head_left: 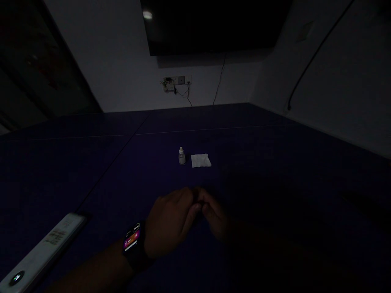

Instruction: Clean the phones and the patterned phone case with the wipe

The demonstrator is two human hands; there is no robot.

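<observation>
Holds left hand and right hand together low over the counter, well short of its far edge. Curls the fingers of both inward, narrow, one hand's against the other's; cannot tell in this dark whether closed on anything. Wears a lit watch on the left wrist. Has the bottle upright beyond the hands, apart from them, toward the far edge, with white tissue lying just beside it, toward the right edge. Toward the left edge, white bar with a lit round display. Past the far edge, on the wall, sockets below a dark screen.
</observation>
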